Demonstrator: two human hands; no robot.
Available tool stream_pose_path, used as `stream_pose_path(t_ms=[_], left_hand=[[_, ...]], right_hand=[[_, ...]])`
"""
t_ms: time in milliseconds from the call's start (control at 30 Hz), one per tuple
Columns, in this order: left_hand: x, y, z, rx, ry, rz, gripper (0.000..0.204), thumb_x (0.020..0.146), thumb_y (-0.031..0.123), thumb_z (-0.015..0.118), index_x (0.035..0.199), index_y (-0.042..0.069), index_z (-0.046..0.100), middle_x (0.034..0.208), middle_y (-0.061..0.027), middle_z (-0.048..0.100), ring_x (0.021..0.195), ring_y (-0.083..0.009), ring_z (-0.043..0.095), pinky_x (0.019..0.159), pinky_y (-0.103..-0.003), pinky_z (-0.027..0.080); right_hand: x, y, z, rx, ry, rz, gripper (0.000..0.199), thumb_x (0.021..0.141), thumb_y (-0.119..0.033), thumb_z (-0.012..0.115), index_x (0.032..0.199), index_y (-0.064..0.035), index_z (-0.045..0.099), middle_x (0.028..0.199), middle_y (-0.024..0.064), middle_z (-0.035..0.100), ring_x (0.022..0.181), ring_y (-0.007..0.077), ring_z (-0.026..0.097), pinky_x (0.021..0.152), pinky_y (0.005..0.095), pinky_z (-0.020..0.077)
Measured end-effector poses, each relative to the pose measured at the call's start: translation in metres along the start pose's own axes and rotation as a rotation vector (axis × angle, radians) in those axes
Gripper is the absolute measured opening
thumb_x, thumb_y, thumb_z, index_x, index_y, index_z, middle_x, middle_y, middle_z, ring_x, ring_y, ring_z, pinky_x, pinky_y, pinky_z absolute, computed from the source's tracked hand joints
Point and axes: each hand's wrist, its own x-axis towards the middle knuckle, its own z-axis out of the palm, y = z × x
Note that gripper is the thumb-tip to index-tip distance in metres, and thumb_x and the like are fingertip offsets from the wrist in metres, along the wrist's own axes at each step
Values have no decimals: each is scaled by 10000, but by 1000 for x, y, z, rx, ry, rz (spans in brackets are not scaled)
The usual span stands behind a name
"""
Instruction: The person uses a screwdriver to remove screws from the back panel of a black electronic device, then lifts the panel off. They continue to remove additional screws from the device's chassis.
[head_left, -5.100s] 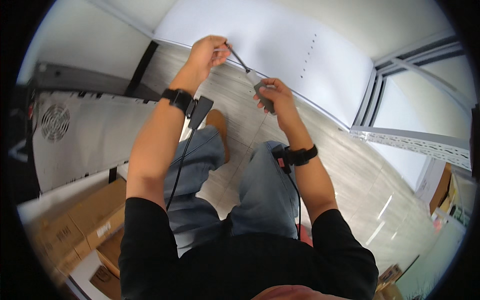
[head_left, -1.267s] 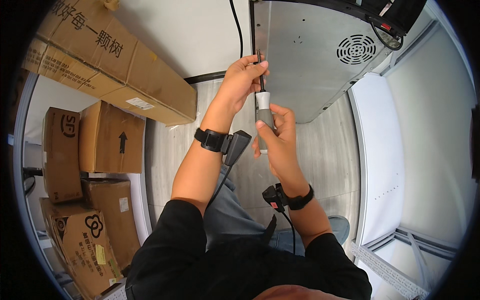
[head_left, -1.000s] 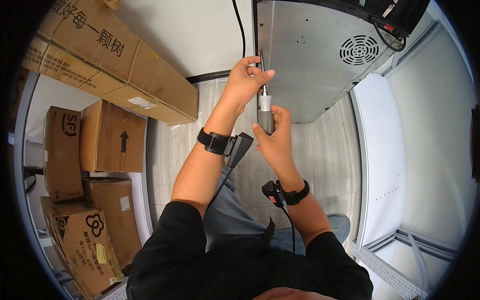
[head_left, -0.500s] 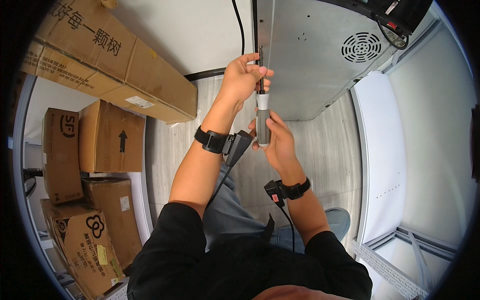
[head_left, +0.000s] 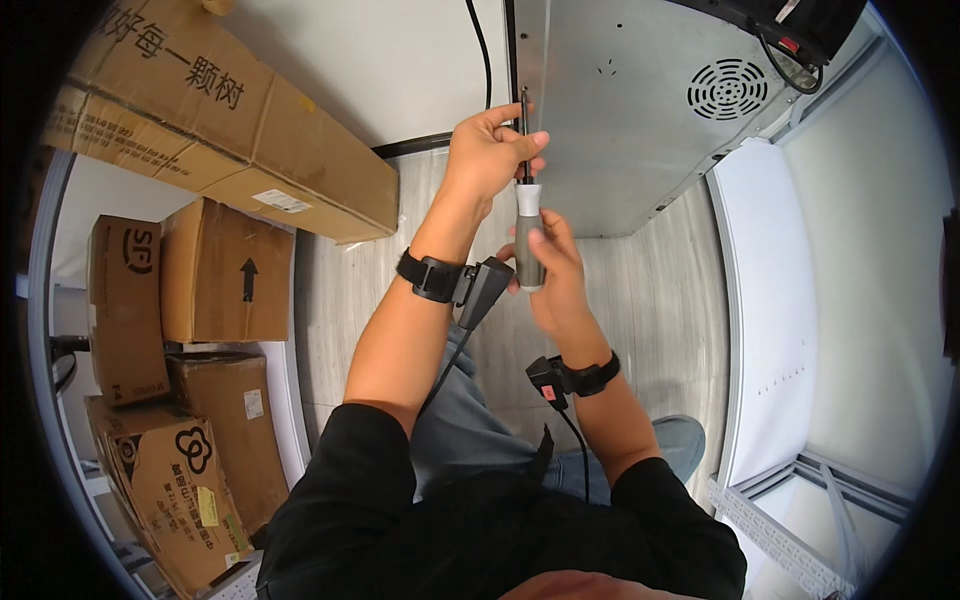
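A screwdriver [head_left: 531, 240] with a grey and white handle and a dark shaft points away from me, its tip at the left edge of a grey metal panel [head_left: 620, 150]. My right hand [head_left: 556, 270] wraps round the handle, the thumb lying along its side. Farther up, my left hand [head_left: 492, 150] pinches the shaft between thumb and fingers, close to the panel's edge. Whether the tip sits in a screw is too small to tell. Each wrist wears a black strap with a small black device and a cable.
Several cardboard boxes [head_left: 225, 270] are stacked on a shelf at the left, with a long carton [head_left: 330, 170] beyond them. Round vent slots [head_left: 727, 89] pierce the metal panel. A black cable [head_left: 480, 50] hangs by the white wall. White framing [head_left: 765, 300] stands at the right.
The view has shifted very slightly. My right thumb and fingers have moved a little on the handle; my left hand keeps its place at the shaft.
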Motion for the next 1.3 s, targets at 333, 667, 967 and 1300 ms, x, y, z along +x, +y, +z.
stream_pose_path(t_ms=[333,667,967,1300], left_hand=[[0,3,1,-67,-52,-36,390,889,87,609,1241,-36,498,864,-71,669,809,-152,654,676,-275,528],[0,1,-3,45,-8,22,432,862,35,628,1247,-80,468,872,-91,677,714,-144,642,618,-254,506],[1,1,-1,-25,-21,19,467,863,53,637,1260,-86,434,841,-87,662,715,-160,645,652,-273,527],[5,-1,3,83,56,85,396,838,38,673,1184,-67,513,709,-18,593,655,-145,638,585,-263,523]], right_hand=[[3,8,-9,-163,34,-75,423,868,-122,603,1246,-14,448,991,79,579,757,125,566,556,266,489],[4,0,-8,49,-37,24,409,892,-194,568,1247,-32,443,996,72,575,788,150,583,549,279,463],[6,10,-16,-30,14,12,411,880,-166,591,1239,-22,453,1031,82,577,834,153,582,603,317,496],[16,16,-25,-123,-7,-69,400,859,-110,609,1221,-29,461,1007,69,574,831,132,573,613,277,480]])
